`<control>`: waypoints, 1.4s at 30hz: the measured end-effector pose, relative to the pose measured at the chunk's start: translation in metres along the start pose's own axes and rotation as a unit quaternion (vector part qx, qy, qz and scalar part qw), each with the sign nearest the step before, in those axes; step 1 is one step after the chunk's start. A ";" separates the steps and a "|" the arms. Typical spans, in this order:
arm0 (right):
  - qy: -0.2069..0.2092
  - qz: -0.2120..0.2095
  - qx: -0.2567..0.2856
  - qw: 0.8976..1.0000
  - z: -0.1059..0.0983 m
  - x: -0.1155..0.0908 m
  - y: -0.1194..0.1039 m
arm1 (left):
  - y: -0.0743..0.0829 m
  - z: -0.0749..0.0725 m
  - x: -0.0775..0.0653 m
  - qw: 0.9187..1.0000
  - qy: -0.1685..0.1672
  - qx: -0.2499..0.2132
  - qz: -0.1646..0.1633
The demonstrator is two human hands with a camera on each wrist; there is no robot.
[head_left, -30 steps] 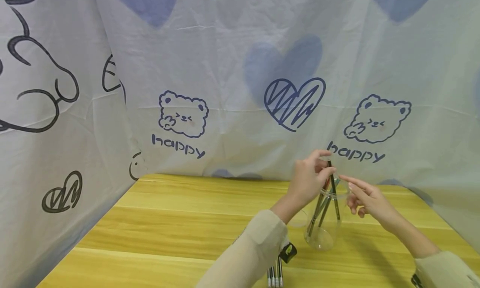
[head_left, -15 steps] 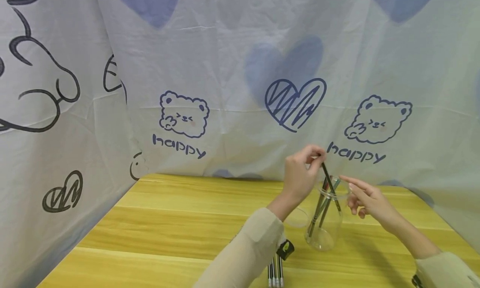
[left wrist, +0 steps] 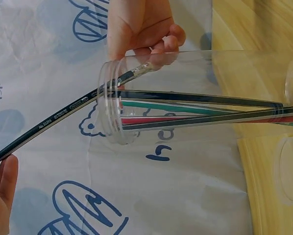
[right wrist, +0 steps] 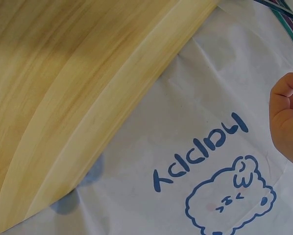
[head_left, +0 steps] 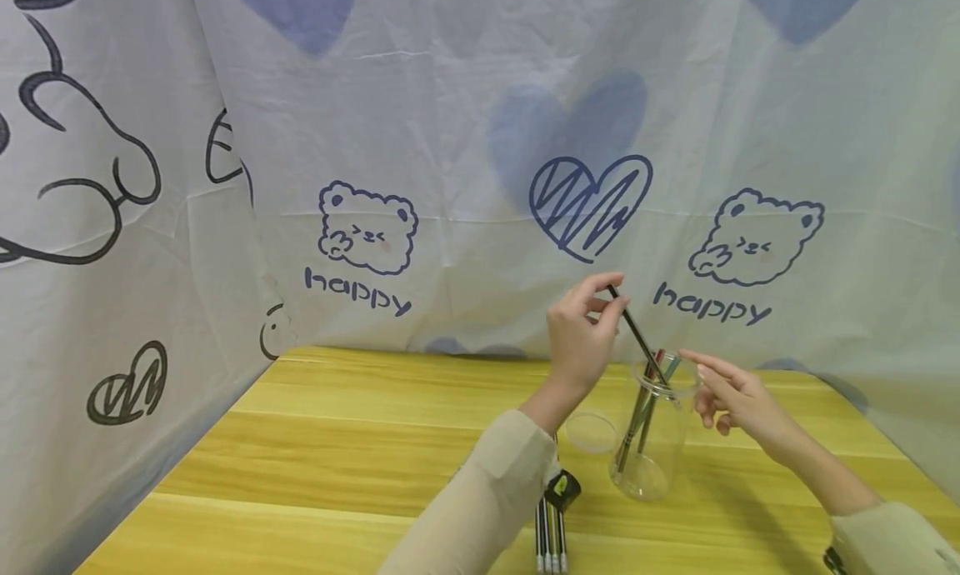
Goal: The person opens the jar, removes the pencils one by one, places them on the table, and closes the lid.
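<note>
My left hand (head_left: 581, 329) pinches a black pencil (head_left: 636, 329) by its upper end. The pencil slants to the right, its silver-banded end inside the mouth of a clear jar (head_left: 671, 442). In the left wrist view, printed lettering shows along this pencil (left wrist: 53, 120). Several pencils lean inside the jar, among them a red pencil (left wrist: 154, 120) and a green pencil (left wrist: 156, 105). At the jar's right rim is my right hand (head_left: 738, 400), forefinger and thumb on the rim, the other fingers curled. The right wrist view shows only part of this hand (right wrist: 288, 115).
A clear round lid (head_left: 591, 432) lies left of the jar on the wooden table (head_left: 337, 442). Several black pencils (head_left: 551, 542) lie side by side near the front edge, partly behind my left sleeve. A printed cloth (head_left: 465, 142) hangs behind the table.
My left hand has moved left and up with the black pencil, drawing it partly out of the jar and tilting it more. The right hand and the jar have stayed in place.
</note>
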State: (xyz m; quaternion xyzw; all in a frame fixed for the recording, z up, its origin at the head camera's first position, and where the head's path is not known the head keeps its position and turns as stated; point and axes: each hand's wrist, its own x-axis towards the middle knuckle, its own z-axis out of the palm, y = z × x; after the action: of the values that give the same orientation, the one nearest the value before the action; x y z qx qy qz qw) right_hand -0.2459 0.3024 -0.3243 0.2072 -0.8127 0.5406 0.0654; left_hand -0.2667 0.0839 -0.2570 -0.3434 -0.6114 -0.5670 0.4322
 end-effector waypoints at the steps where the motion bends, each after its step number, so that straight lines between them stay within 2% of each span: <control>1: 0.000 0.000 0.000 1.000 0.000 0.000 0.000 | 0.000 -0.001 0.001 1.000 0.006 -0.004 0.002; 7: -0.003 -0.005 0.005 1.000 0.000 0.000 0.000 | 0.000 -0.006 0.005 0.999 0.036 -0.018 0.014; 14: -0.007 -0.010 0.005 1.000 0.000 0.000 0.001 | 0.000 -0.013 0.010 0.996 0.089 -0.028 0.014; 20: -0.008 -0.012 0.010 1.000 -0.001 0.001 0.002 | -0.001 -0.018 0.013 0.990 0.134 -0.041 -0.003; 24: -0.006 -0.012 0.012 1.000 -0.001 0.001 0.002 | -0.003 -0.022 0.014 0.988 0.144 -0.049 -0.019; 29: -0.006 -0.014 0.013 1.000 0.000 0.001 0.001 | -0.006 -0.027 0.010 0.990 0.121 -0.043 -0.052; 34: -0.006 -0.018 0.016 1.000 0.000 0.000 0.002 | -0.009 -0.033 0.005 0.992 0.052 -0.024 -0.110; 37: -0.007 -0.019 0.017 1.000 0.000 0.000 0.002 | -0.012 -0.036 0.001 0.991 0.019 -0.016 -0.132; 42: -0.007 -0.018 0.018 1.000 0.000 0.000 0.002 | -0.017 -0.041 -0.004 0.988 0.000 -0.017 -0.156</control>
State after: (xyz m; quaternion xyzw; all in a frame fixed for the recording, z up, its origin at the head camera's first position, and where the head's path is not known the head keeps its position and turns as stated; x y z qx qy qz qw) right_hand -0.2467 0.3034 -0.3264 0.2266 -0.7994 0.5527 0.0651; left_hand -0.2745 0.0417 -0.2681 -0.2513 -0.6477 -0.6379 0.3323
